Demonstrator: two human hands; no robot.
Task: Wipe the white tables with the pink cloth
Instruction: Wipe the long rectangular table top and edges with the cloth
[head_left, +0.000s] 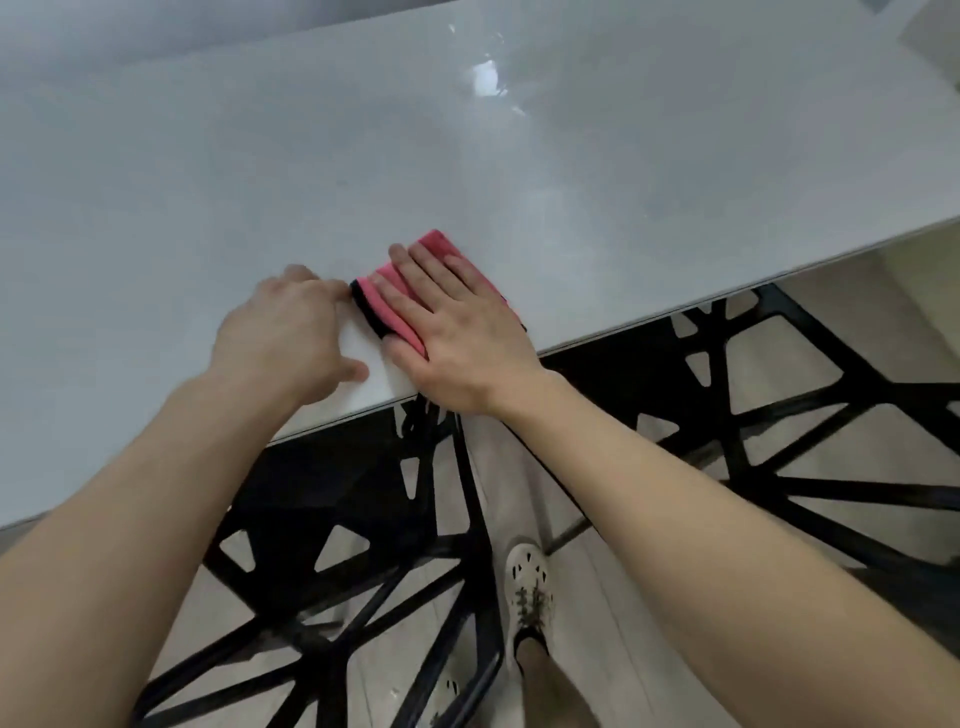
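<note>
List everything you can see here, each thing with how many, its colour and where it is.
table: one, glossy white, fills the upper view
cloth: one, pink with a black edge, on the table near its front edge
struts: count unclear, black, below the table's front edge
floor: one, pale, beneath the struts
shoe: one, white, on the floor at the bottom
right hand: one, flat on the cloth
left hand: one, on the table beside the cloth, fingertips at its black edge
</note>
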